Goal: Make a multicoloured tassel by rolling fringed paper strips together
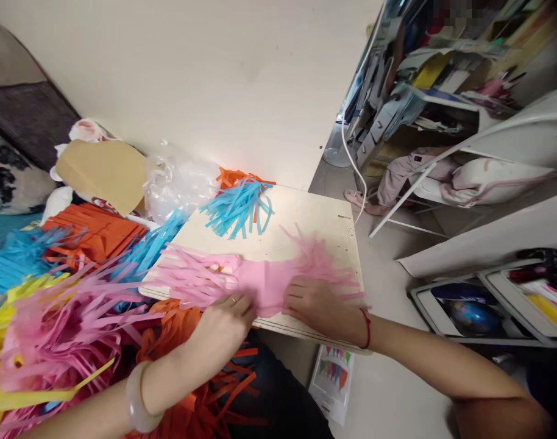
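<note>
A sheet of pink tissue paper (pixel 268 277) lies across the small wooden board (pixel 315 213), its two ends cut into fringe strips and its middle uncut. My left hand (pixel 228 323) has its fingers curled together on the near edge of that middle band. Opposite it, my right hand (pixel 317 308) is closed on the band's right side, fingertips on the paper and slightly blurred. Beyond both hands, a light blue tissue tassel (pixel 237 207) rests at the board's far edge, with an orange tassel (pixel 235 177) partly behind it.
Heaped fringed paper in pink (pixel 63 329), orange (pixel 98 231), blue and yellow fills the left side. A clear plastic bag (pixel 178 183) and brown paper (pixel 102 171) lie behind it. A white folding chair (pixel 511 134) stands at right; a printed packet (pixel 332 381) lies below the board.
</note>
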Motion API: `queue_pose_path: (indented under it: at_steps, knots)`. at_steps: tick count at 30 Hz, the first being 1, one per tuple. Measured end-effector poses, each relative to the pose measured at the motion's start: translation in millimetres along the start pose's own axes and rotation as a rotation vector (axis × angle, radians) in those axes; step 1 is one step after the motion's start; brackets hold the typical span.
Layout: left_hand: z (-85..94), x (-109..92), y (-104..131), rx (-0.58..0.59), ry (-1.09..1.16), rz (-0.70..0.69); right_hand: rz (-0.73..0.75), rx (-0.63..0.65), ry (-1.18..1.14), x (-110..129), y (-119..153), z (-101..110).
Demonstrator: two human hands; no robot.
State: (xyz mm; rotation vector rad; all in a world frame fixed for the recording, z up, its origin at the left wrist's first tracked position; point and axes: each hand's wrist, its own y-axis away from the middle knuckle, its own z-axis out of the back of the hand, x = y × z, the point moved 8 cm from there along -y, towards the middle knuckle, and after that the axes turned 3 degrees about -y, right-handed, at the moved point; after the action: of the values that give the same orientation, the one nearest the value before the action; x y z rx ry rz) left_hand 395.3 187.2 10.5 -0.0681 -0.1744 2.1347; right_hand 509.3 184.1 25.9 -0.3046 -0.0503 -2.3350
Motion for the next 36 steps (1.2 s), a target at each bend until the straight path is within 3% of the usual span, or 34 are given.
queue_pose_path:
  at_steps: [3,8,13,19,23,26,30,36]
  knots:
    - [6.6,13,-12,0.129,0.226,0.043,-0.068,0.060,-0.261,-16,-7,0]
    - [9.4,27,-26,0.177,0.438,0.047,-0.190,0.040,-0.531,-37,-13,6]
    - [4.0,37,-32,0.235,0.570,0.038,-0.181,-0.039,-0.515,-39,-15,26]
    - [3.2,49,-41,0.396,0.634,-0.015,-0.239,-0.002,-0.555,-49,-21,22]
    - [-4.1,60,-48,0.428,0.662,0.053,-0.294,-0.056,-0.557,-55,-26,23]
    - [-11.9,65,-51,0.432,0.754,0.101,-0.288,-0.012,-0.564,-57,-31,15]
    - [-24.9,74,-52,0.458,0.873,0.201,-0.388,0.056,-0.660,-70,-33,0]
    - [-26.1,77,-57,0.443,0.829,0.269,-0.445,-0.101,-0.592,-81,-39,3]
